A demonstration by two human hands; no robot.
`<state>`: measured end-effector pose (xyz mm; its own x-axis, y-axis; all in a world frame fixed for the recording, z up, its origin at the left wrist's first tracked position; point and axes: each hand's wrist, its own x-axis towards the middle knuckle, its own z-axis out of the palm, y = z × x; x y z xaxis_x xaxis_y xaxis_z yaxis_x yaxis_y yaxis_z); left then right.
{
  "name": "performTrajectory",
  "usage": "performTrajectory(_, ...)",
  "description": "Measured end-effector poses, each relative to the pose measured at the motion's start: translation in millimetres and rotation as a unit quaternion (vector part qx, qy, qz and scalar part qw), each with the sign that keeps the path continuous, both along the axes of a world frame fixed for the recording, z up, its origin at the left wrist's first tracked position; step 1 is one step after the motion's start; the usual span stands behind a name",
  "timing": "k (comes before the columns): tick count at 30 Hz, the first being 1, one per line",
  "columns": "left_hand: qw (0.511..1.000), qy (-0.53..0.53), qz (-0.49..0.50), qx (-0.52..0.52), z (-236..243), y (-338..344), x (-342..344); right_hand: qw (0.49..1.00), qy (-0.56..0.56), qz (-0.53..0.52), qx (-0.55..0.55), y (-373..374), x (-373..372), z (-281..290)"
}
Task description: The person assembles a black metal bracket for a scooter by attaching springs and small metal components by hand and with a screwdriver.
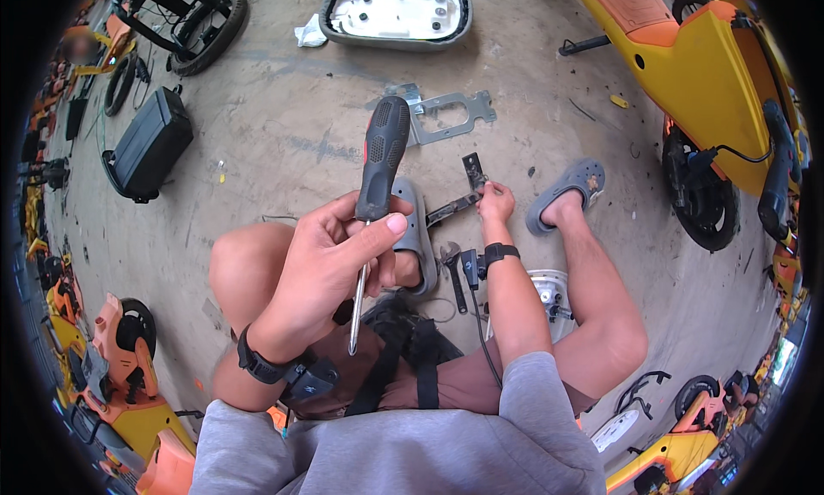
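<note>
Left hand [343, 242]: pinching screwdriver [375, 195], upright, handle [386, 143] up.
Right hand [496, 202]: pinching black bracket [472, 166], farther right.
Screwdriver: probably light, stiff; I'd grip textured handle.

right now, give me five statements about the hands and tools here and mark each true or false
1. The left hand holds a screwdriver. True.
2. In the picture, the screwdriver's tip is higher than its handle. False: the handle is at the top and the tip at the bottom.
3. The right hand has its fingers on a black metal piece. True.
4. The right hand holds the adjustable wrench. False: the wrench lies on the floor.
5. A silver plate with cutouts lies on the floor. True.
</note>
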<state>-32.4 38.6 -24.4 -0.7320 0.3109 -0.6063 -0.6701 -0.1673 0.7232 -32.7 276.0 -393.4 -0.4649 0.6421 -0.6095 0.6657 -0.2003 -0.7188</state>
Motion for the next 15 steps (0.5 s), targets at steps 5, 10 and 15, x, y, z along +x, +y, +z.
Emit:
performTrajectory(5,1.0,0.016,-0.004,-0.007,-3.0,-0.3,3.1,0.998,0.031,0.047,0.005,-8.7,13.2,-3.3)
performTrajectory(10,1.0,0.008,-0.017,-0.01,-2.8,0.5,5.0,1.0,-0.012,-0.02,-0.002,-38.3,16.3,14.1)
performTrajectory(15,1.0,0.022,-0.008,-0.017,-4.5,-0.4,3.6,0.988,0.001,0.046,0.149,-41.8,35.3,-8.4)
